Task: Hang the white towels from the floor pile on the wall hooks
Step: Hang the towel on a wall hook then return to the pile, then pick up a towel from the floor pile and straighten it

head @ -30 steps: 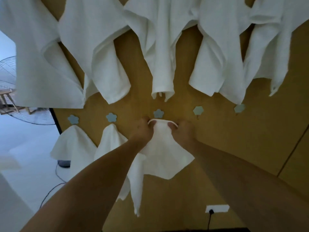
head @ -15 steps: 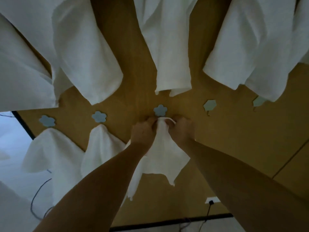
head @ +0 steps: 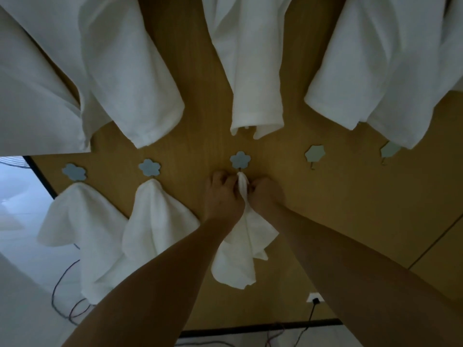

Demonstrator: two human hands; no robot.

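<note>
Our left hand (head: pixel 221 194) and right hand (head: pixel 266 194) pinch the bunched top of one white towel (head: pixel 241 246) between them, fingers closed narrow on the cloth. The gathered tip sits directly above our fingertips, touching the stem of the flower-shaped hook (head: pixel 240 160); whether the loop is seated over the hook, we cannot tell. The rest of the towel hangs free below our wrists.

Risk, as we judge it: if we release before the loop catches, the towel drops to the floor. A downward tug on the cloth could also strain the hook's fixing to the panel.

To the left of our hands, two small towels (head: pixel 155 221) (head: pixel 80 216) hang from matching hooks (head: pixel 149 167) (head: pixel 74 172). To the right, two hooks (head: pixel 315 154) (head: pixel 389 150) stand bare. Above our fingers, a row of larger white towels (head: pixel 250 71) drapes down, its hooks out of view.

The surface is a tan wooden wall panel (head: pixel 338 209). Below our right forearm, a white wall socket (head: pixel 315 297) holds a dark plug. Loose cables (head: pixel 65 291) lie on the pale floor at lower left. The floor pile is out of view.
</note>
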